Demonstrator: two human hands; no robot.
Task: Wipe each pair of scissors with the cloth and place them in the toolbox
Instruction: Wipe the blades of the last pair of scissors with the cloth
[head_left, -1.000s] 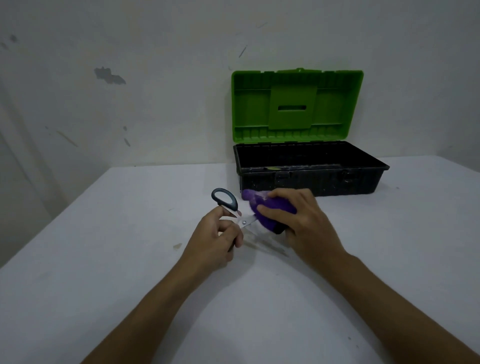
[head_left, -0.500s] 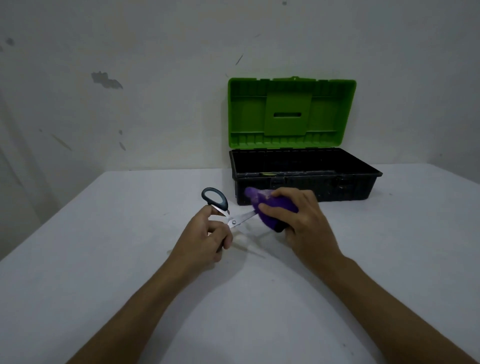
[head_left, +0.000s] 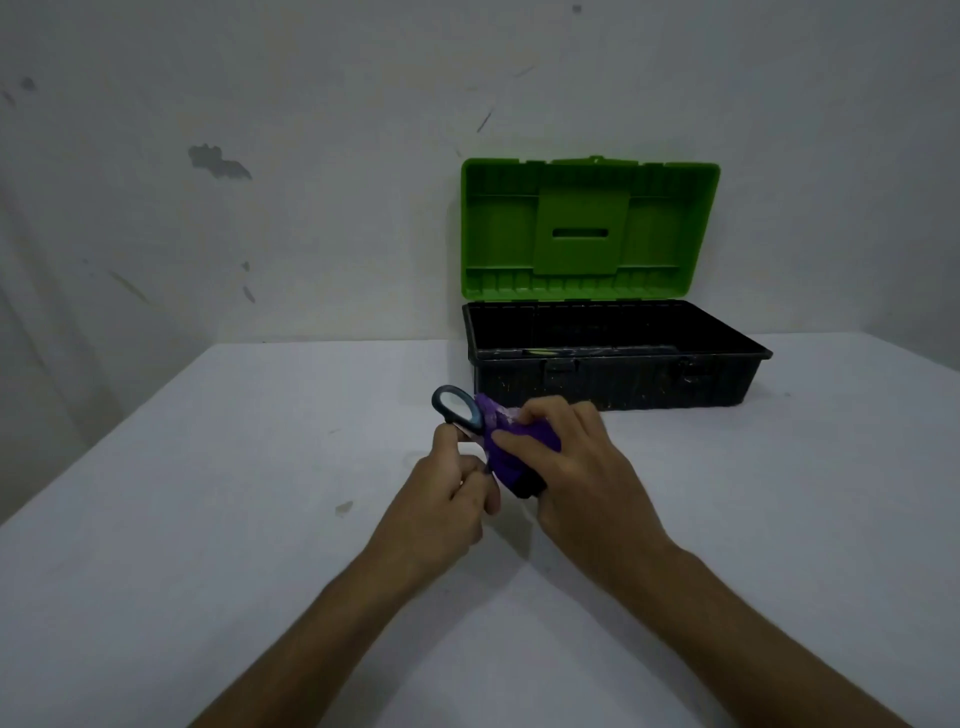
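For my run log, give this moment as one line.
left hand: holds scissors | right hand: cloth over blades | toolbox: open

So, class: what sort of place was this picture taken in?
Probably a plain workroom or test setup: a bare white table against a scuffed wall, with only an open toolbox on it.

you have one pair of dark-handled metal scissors in view, one purple cloth, one black plastic toolbox with a green lid, one white table, and your two bare hands, left hand and right hand.
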